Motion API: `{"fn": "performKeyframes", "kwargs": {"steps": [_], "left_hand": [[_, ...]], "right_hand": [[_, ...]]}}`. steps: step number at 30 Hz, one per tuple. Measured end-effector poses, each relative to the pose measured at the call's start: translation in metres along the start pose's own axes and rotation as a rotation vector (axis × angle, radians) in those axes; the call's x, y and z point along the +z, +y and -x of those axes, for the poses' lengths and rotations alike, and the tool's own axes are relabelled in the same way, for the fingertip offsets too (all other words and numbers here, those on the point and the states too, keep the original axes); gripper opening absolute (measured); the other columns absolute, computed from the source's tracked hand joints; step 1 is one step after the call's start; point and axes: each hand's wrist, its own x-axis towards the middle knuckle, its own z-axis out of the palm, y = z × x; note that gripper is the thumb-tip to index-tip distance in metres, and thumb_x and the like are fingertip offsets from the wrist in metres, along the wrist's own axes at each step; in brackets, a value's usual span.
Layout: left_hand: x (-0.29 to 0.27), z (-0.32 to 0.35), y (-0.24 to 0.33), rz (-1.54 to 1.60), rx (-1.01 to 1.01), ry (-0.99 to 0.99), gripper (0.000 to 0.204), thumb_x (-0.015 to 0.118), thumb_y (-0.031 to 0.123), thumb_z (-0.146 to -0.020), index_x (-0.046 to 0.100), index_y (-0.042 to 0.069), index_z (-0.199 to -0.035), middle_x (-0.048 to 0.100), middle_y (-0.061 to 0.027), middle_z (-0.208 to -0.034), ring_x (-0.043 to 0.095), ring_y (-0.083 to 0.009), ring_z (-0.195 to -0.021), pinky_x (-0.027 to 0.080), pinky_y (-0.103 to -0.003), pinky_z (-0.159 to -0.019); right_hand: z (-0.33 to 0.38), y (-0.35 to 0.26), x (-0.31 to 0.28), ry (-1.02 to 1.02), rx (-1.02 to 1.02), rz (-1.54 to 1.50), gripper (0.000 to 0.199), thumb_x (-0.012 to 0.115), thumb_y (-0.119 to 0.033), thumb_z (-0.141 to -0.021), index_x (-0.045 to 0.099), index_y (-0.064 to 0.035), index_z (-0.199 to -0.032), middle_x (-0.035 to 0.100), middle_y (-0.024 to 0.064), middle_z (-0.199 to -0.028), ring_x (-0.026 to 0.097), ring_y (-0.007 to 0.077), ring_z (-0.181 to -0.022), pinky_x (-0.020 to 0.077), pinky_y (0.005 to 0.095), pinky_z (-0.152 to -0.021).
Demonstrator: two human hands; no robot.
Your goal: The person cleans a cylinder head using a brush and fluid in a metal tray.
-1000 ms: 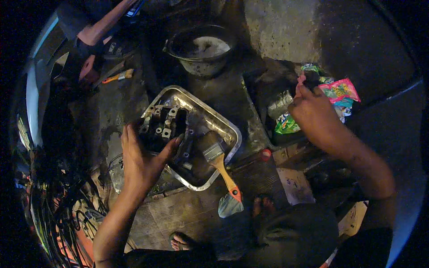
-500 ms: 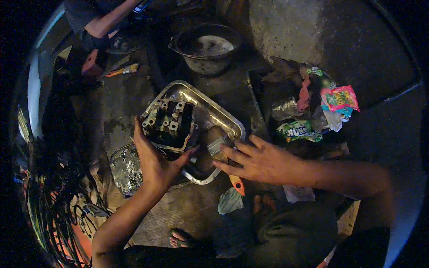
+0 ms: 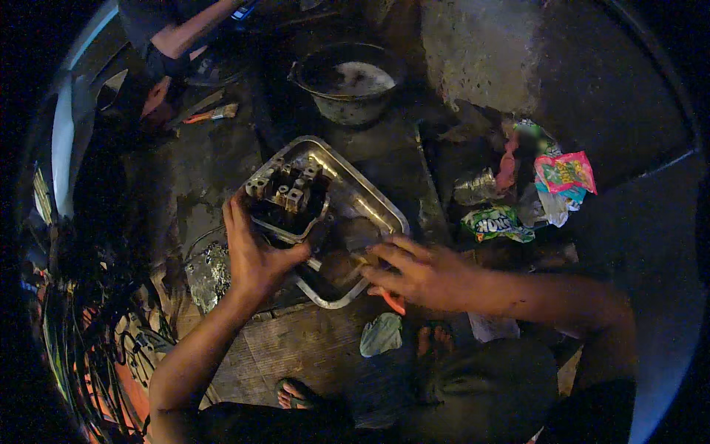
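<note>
My left hand (image 3: 255, 263) grips a dark metal engine cylinder head (image 3: 292, 200), thumb along its near side and fingers at its left. The cylinder head is tilted over the left part of a shiny metal tray (image 3: 400, 222), its valve gear facing up. Over the tray's near right edge my right hand (image 3: 418, 274) is closed on a paintbrush (image 3: 396, 303). Its orange handle end sticks out below my fingers; the bristles are hard to make out. A wet, dark film covers part of the tray's bottom.
A dark bucket (image 3: 347, 107) with foamy liquid stands beyond the tray. Another paintbrush (image 3: 214, 113) lies far left, near another person's arm (image 3: 196, 29). Several snack wrappers (image 3: 566, 174) lie at right, tangled cables (image 3: 74, 325) at left. A greyish-green bag (image 3: 381, 334) lies near my feet.
My right hand has gone from spread fingers above the paintbrush to being closed on it. The cylinder head has tipped in my left hand, its valve gear seen from a lower angle.
</note>
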Motion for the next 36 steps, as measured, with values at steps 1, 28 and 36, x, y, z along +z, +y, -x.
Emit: {"fn": "performKeyframes", "kwargs": {"steps": [1, 28, 36], "left_hand": [[-0.001, -0.003, 0.0, -0.005, -0.002, 0.0, 0.097, 0.083, 0.022, -0.05, 0.033, -0.005, -0.127, 0.042, -0.021, -0.116, 0.047, -0.0363, -0.11, 0.041, -0.042, -0.096], [-0.065, -0.03, -0.01, -0.072, 0.095, -0.562, 0.123, 0.088, 0.028, -0.039, 0.025, -0.006, -0.139, 0.032, -0.0246, -0.139, 0.03, -0.0361, -0.133, 0.025, -0.04, -0.111], [-0.063, -0.031, -0.028, 0.063, 0.096, -0.585, 0.111, 0.086, 0.026, -0.043, 0.032, -0.006, -0.134, 0.045, -0.0197, -0.126, 0.045, -0.0322, -0.121, 0.034, -0.036, -0.105]], "right_hand": [[0.0, 0.002, 0.0, 0.031, 0.008, -0.01, 0.049, 0.063, -0.022, -0.075, 0.054, -0.0093, -0.121, 0.055, 0.0111, -0.119, 0.052, 0.0277, -0.109, 0.0537, 0.0335, -0.082], [-0.064, 0.04, -0.003, 0.16, 0.718, -0.557, 0.028, 0.069, -0.028, -0.081, 0.066, -0.0037, -0.094, 0.068, 0.0165, -0.078, 0.067, 0.0323, -0.069, 0.0531, 0.0392, -0.066], [-0.077, 0.051, -0.043, 0.235, 0.609, -0.568, 0.02, 0.068, -0.014, -0.084, 0.063, -0.0014, -0.098, 0.066, 0.0054, -0.083, 0.062, 0.0107, -0.077, 0.0501, 0.0275, -0.067]]}}
